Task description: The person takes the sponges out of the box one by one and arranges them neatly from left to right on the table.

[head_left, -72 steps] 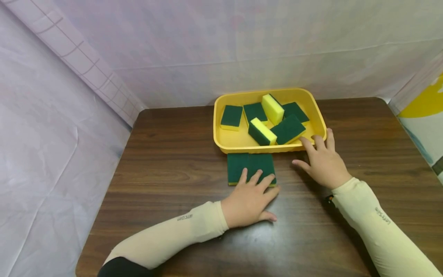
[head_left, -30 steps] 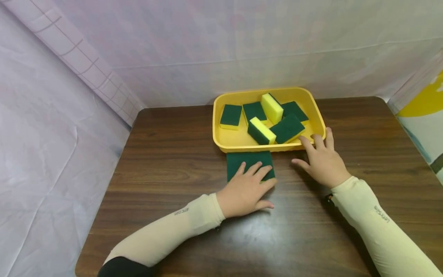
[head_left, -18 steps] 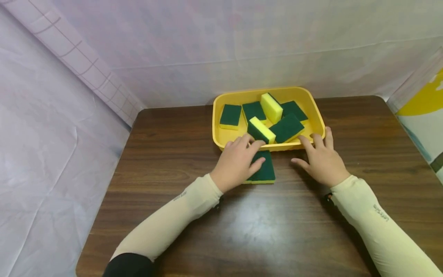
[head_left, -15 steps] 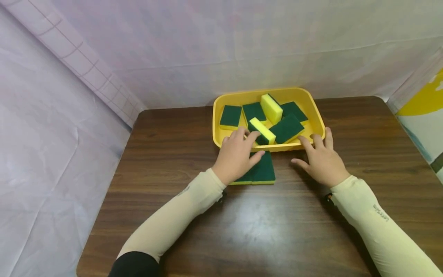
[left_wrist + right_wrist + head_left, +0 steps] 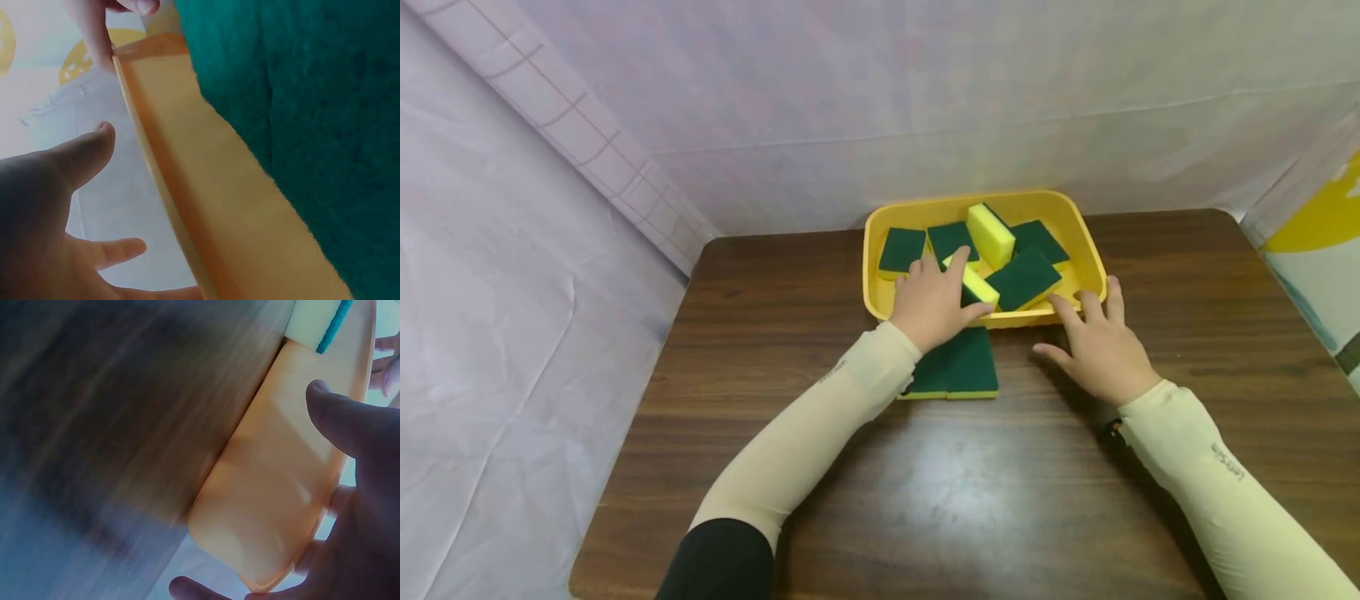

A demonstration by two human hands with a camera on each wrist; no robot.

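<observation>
My left hand [image 5: 931,304] is over the front left of the yellow tray [image 5: 1097,267], fingers spread. An edge-standing sponge [image 5: 980,287] shows between its thumb and index finger, partly hidden by the hand. In the left wrist view, thumb and fingers stand apart beside the tray rim [image 5: 156,181]. My right hand [image 5: 1105,354] rests its spread fingers on the tray's front right rim, with the thumb away from the tray. Two green-topped sponges [image 5: 958,367] lie flat side by side on the table, directly in front of the tray, partly under the left forearm.
Inside the tray are several more green and yellow sponges: one flat at the left [image 5: 902,248], one standing on edge [image 5: 990,236], another overlapping at the right [image 5: 1024,279]. The brown wooden table [image 5: 760,333] meets a pale cloth wall [image 5: 820,117] at the back.
My left hand has moved from the two sponges on the table, forward over the tray rim, to the standing sponge. My right hand has stayed on the rim.
</observation>
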